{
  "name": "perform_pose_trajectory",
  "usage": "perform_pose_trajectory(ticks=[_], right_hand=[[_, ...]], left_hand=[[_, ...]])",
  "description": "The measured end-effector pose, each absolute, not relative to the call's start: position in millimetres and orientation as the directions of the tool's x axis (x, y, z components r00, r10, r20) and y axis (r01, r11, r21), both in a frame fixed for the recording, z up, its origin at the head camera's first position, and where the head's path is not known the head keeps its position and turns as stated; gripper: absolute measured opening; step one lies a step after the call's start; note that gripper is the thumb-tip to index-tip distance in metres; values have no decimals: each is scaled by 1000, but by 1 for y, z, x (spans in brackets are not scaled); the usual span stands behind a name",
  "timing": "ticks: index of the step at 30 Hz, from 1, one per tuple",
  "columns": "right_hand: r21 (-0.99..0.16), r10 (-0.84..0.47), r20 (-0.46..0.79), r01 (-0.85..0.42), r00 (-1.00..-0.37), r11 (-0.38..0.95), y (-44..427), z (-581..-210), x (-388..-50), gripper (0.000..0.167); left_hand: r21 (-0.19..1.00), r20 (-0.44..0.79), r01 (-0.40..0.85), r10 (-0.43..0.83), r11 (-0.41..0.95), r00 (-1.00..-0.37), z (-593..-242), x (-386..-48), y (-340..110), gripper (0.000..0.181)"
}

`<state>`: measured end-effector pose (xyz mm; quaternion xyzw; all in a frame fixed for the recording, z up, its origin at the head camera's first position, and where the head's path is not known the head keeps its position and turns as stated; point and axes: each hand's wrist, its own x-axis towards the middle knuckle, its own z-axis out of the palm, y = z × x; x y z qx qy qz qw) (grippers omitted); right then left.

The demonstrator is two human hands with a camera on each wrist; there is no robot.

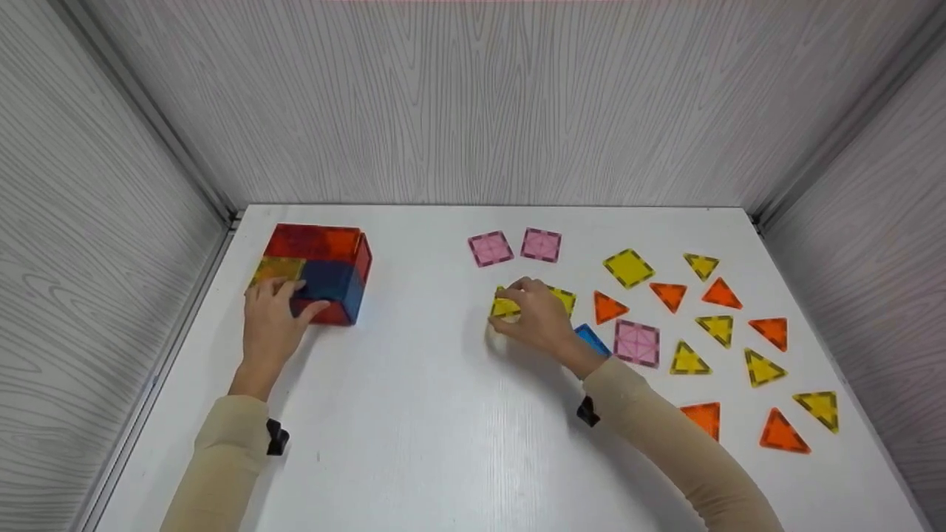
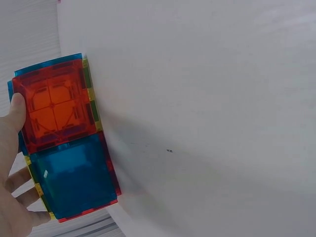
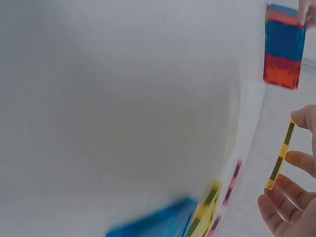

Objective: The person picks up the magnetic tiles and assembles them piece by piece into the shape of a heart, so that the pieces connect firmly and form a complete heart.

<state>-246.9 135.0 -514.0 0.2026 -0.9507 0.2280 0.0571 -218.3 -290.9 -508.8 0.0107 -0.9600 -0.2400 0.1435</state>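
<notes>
Two beige sleeves (image 1: 222,458) reach over a white table (image 1: 414,428), each with a small black device (image 1: 276,437) at the wrist. Nearer than a block (image 1: 329,279) of see-through red, orange, blue and yellow tiles, and far to its right, lie an orange triangle (image 1: 783,432), a yellow triangle (image 1: 819,408) and an orange tile (image 1: 706,420) partly hidden by a sleeve. Also to the block's right, a pink square (image 1: 637,343) sits beside a blue tile (image 1: 591,338) that is half covered by the arm. At the block's near left corner, the left hand (image 1: 273,321) grips it between thumb and fingers. Well to the right of the block, the right hand (image 1: 543,318) pinches a yellow tile (image 3: 281,153) between thumb and fingertips; the right wrist view shows this tile edge-on. Another yellow piece (image 1: 565,299), partly covered by that hand, lies just past it on the block's right. Farther right of the block, more orange and yellow triangles are scattered. Right of the block and level with its middle is a yellow square (image 1: 628,267); level with its far half, two pink squares (image 1: 491,249) lie side by side. Beyond the block rises a grey wood-grain wall (image 1: 473,103).
</notes>
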Motion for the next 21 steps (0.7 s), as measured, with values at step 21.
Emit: perform_pose_trajectory(ticks=[21], right_hand=[[-375, -519, 62, -502, -852, 779, 58, -533, -213, 50]], left_hand=[[458, 277, 58, -80, 887, -957, -509, -218, -291, 63]])
